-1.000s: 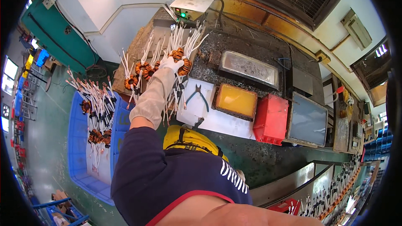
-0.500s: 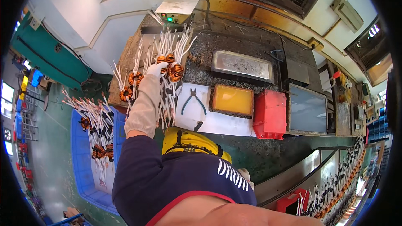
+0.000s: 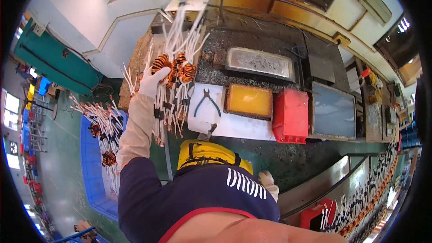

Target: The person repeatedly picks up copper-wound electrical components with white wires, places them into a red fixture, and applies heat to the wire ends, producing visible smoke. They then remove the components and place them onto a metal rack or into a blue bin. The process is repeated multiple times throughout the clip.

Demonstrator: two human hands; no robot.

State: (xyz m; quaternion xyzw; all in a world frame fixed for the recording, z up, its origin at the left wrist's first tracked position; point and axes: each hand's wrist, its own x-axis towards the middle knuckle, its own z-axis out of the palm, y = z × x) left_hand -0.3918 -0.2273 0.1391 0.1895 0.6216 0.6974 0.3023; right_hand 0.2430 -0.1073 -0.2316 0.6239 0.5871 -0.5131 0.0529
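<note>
My left hand (image 3: 154, 81), in a white glove, grips a toroidal coil (image 3: 163, 64) wound in copper-orange wire, with long white leads pointing up and more hanging below. Beside it, other toroidal coils (image 3: 186, 72) rest at the left end of the bench, their white leads bunched together. My right hand (image 3: 266, 179), also gloved, hangs low by my side, partly hidden behind my body; its fingers do not show clearly. Green-handled cutting pliers (image 3: 207, 102) lie on a white sheet (image 3: 202, 123) to the right of the coils.
A yellow block in a dark frame (image 3: 249, 101), a metal-topped trough (image 3: 260, 66) and a red bin (image 3: 290, 117) stand along the bench. A blue crate (image 3: 90, 175) of coils sits at lower left. More coils line a rack (image 3: 360, 216) at lower right.
My left hand has come slightly down and left, and a coil with blurred leads is now raised in it. My right hand shows a little more beside my body.
</note>
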